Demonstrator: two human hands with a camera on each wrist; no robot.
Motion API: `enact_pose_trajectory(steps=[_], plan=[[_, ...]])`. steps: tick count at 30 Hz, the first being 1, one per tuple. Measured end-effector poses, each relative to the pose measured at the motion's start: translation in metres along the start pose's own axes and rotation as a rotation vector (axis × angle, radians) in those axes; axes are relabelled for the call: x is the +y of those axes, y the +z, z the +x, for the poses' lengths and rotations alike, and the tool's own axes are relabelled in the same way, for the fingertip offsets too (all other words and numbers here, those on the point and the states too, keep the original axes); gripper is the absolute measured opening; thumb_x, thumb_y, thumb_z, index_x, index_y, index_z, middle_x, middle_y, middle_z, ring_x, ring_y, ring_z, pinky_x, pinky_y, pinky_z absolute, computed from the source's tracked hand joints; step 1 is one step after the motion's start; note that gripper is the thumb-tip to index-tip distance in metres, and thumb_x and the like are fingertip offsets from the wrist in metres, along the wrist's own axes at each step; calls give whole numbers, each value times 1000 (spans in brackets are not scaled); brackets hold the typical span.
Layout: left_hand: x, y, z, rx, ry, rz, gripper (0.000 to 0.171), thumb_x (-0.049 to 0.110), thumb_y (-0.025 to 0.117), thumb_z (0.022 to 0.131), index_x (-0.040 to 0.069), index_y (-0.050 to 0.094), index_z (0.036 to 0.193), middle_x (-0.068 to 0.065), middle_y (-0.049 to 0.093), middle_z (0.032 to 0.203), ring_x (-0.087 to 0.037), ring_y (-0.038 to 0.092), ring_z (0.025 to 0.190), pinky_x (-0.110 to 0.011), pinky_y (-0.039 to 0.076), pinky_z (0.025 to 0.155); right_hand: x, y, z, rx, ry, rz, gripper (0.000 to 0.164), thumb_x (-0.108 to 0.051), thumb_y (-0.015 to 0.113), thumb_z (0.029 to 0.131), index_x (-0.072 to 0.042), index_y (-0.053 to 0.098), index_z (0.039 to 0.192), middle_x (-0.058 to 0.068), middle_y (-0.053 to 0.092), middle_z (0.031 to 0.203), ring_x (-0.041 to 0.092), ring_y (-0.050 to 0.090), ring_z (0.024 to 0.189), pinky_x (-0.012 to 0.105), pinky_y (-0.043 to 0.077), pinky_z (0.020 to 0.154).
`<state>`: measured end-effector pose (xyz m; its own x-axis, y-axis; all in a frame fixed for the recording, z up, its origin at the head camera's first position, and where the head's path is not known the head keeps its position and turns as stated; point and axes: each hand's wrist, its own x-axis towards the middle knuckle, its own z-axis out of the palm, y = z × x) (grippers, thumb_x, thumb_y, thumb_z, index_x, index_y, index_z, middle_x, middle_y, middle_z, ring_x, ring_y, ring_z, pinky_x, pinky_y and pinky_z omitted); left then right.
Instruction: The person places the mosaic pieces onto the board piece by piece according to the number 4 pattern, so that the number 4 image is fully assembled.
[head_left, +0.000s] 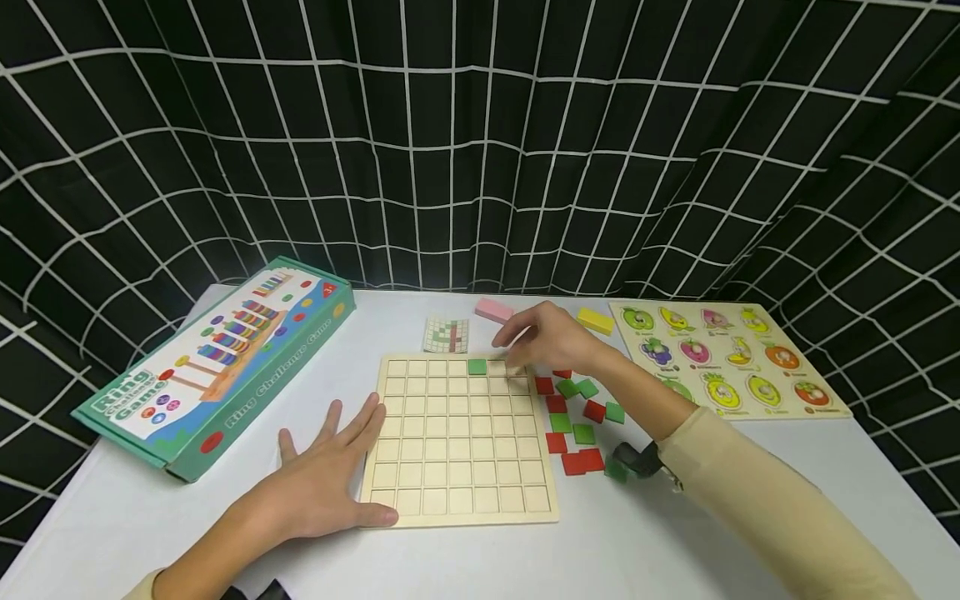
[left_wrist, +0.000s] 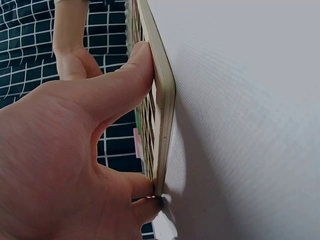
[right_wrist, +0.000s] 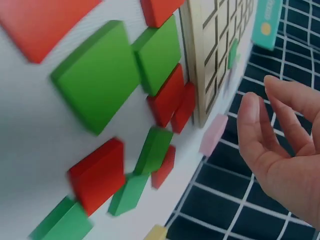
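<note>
Lying flat on the white table (head_left: 637, 542), the pale wooden square board (head_left: 460, 450) shows a grid of shallow cells, with one green square tile (head_left: 477, 367) set in its far row. The left hand (head_left: 326, 483) spreads its fingers apart against the board's left edge, thumb at the near left corner, while the right hand (head_left: 551, 337) hovers above the far right corner, thumb and index fingertip bent toward each other with a gap between; a green cardboard box (head_left: 247, 367) farther left reads "Ring Challenge Game" and "3+".
</note>
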<state>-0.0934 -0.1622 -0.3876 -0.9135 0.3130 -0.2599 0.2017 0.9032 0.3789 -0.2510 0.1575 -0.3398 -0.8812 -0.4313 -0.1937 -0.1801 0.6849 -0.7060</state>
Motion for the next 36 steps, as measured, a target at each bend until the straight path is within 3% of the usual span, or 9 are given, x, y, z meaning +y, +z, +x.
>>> enact_pose_trajectory(steps=[7,14,21,36], plan=[[-1,0,-1,4,-3,4,132,77,79,69,14,19,168,2,7,177,-50,5,159,-96,-3,96,14,-15,-20,32,34,13,26,-9,81,88,-7,78,115,13,73,118,27,66,100,41,60,80],[0,-1,-1,3,-2,7,131,78,78,70,14,19,168,1,7,177,-51,6,159,-96,-2,95,37,-31,-40,46,24,27,26,0,74,90,-3,77,115,16,73,118,27,67,102,32,57,85],[1,0,0,-8,-5,14,133,79,78,69,15,18,168,2,6,177,-52,5,159,-96,-3,95,58,-42,-56,27,35,30,25,0,76,89,-3,78,114,15,75,115,27,67,104,28,56,86],[-1,3,0,11,11,28,132,80,77,69,14,20,168,1,8,177,-52,8,158,-97,0,94,89,-44,-61,-53,48,71,30,7,80,81,-1,78,110,16,74,117,31,63,103,25,58,81]])
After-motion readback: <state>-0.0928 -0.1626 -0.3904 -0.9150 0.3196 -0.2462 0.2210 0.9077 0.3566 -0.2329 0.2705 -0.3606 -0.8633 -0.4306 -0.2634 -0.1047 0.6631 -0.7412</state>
